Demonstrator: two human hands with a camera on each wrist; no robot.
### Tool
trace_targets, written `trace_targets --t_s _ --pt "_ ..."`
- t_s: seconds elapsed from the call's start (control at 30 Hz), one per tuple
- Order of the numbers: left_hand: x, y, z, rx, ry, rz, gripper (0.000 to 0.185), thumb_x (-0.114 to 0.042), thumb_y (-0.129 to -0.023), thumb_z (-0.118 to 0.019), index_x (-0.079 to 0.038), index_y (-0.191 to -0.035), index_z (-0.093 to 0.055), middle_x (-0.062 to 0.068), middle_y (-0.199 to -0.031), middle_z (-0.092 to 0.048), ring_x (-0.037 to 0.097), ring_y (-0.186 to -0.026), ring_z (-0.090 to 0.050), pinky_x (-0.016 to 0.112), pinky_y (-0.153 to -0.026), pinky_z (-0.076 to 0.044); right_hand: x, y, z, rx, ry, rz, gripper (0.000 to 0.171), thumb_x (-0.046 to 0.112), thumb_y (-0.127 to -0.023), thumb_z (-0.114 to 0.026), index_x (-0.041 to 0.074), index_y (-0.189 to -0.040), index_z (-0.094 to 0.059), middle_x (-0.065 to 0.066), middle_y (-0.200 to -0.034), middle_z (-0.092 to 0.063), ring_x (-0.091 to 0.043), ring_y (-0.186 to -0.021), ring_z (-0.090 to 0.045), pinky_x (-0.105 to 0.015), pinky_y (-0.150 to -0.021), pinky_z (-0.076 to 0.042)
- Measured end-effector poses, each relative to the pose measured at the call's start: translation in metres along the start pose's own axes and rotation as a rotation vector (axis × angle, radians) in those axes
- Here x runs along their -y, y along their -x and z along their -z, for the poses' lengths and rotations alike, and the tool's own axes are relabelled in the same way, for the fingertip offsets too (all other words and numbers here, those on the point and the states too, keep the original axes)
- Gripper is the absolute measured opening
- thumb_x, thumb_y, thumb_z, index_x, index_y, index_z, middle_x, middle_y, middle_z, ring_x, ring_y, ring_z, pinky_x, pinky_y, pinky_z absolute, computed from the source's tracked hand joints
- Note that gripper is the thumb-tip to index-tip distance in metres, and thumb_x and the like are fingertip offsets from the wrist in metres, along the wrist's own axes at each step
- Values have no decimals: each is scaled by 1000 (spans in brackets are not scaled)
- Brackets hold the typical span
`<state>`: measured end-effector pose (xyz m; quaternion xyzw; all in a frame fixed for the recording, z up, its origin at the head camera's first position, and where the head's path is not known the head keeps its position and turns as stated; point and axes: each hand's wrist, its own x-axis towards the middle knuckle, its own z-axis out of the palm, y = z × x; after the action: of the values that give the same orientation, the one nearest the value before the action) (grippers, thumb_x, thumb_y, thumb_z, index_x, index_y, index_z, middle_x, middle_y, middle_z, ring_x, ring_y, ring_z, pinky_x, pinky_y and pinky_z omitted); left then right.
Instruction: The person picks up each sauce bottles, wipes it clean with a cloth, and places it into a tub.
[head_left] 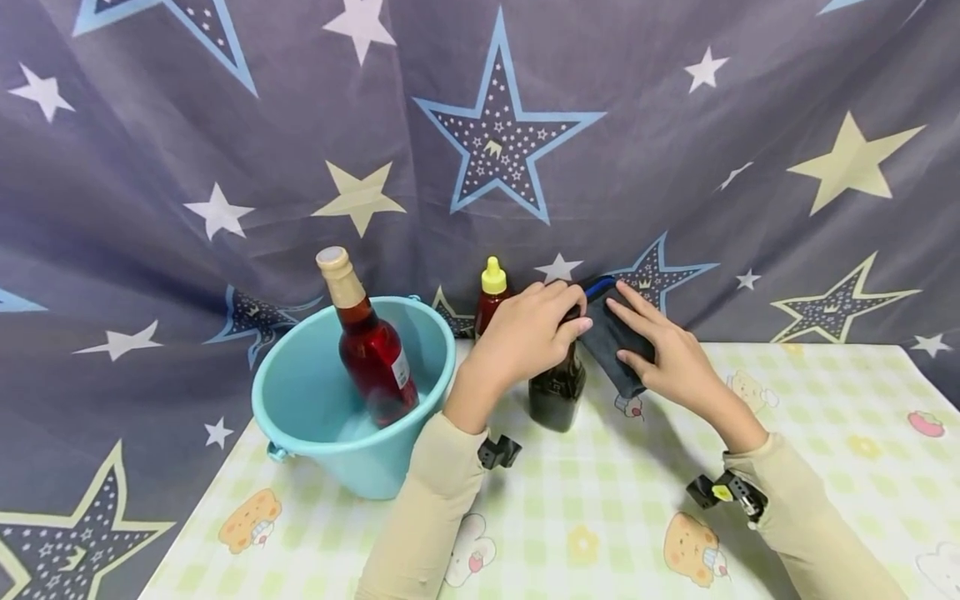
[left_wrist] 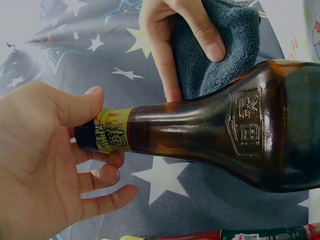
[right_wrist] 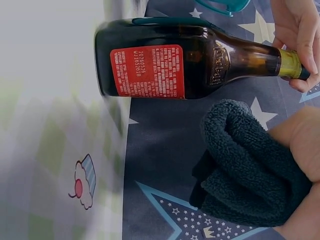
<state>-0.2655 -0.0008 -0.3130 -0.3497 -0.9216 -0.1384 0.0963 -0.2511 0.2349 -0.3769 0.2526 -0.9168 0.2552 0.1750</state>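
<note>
A dark brown glass bottle (head_left: 555, 396) has a black cap, a yellow neck band and raised lettering on its shoulder. My left hand (head_left: 525, 333) pinches it at the cap and neck band between thumb and fingers. On its back, in the right wrist view, is a red label (right_wrist: 149, 71) with small print. My right hand (head_left: 667, 354) grips a folded dark grey-blue towel (head_left: 611, 337) just right of the bottle. In the left wrist view the towel (left_wrist: 215, 47) lies close to the bottle's shoulder; whether they touch I cannot tell.
A light blue bucket (head_left: 300, 433) stands on the left, with a bottle of red liquid (head_left: 371, 362) leaning inside it. Behind my left hand is a red sauce bottle (head_left: 491, 300) with a yellow nozzle cap. A checked cloth (head_left: 600, 508) covers the table, and a star-patterned curtain (head_left: 660, 142) hangs behind.
</note>
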Motion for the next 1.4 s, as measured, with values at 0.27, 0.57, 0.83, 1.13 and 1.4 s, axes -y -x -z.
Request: trace_targets --t_s 0.27,0.57,0.83,1.13,1.4 --pt "2 -2 -1 -1 -4 -3 27 -40 -107 -50 -21 -123 -60 -5 -113 -62 15 -95 -54 30 -80 -49 -2 -3 4 -9 -48 -30 71 -2 -89 -74 9 -153 -46 -6 -168 -28 -42 -147 -39 -56 -96 -49" --pt "4 -7 -1 21 9 4 28 -41 -107 -49 -22 -124 -60 -5 -114 -62 15 -96 -55 31 -80 -49 -9 -4 7 -14 -71 -47 72 -2 -90 -73 13 -155 -44 -1 -170 -25 -41 -150 -33 -59 -100 -44" --pt "3 -3 -2 54 -6 14 29 -42 -107 -47 -22 -125 -58 -5 -111 -61 16 -95 -55 31 -81 -48 -6 0 4 -11 -80 -59 73 -1 -89 -74 13 -154 -45 -9 -168 -29 -43 -149 -34 -60 -101 -44" --pt "-2 -4 -2 -3 -36 -14 27 -41 -108 -47 -21 -122 -59 -4 -112 -61 18 -94 -55 31 -81 -49 -11 0 20 -32 -73 -79 73 0 -89 -75 14 -154 -45 -2 -169 -26 -44 -149 -34 -65 -102 -40" --pt "2 -5 -2 -11 -50 -9 27 -40 -108 -48 -21 -123 -59 -4 -114 -62 18 -96 -55 31 -81 -49 -15 -3 20 -50 -126 -96 74 -3 -89 -75 16 -155 -45 0 -169 -25 -40 -152 -30 -67 -106 -37"
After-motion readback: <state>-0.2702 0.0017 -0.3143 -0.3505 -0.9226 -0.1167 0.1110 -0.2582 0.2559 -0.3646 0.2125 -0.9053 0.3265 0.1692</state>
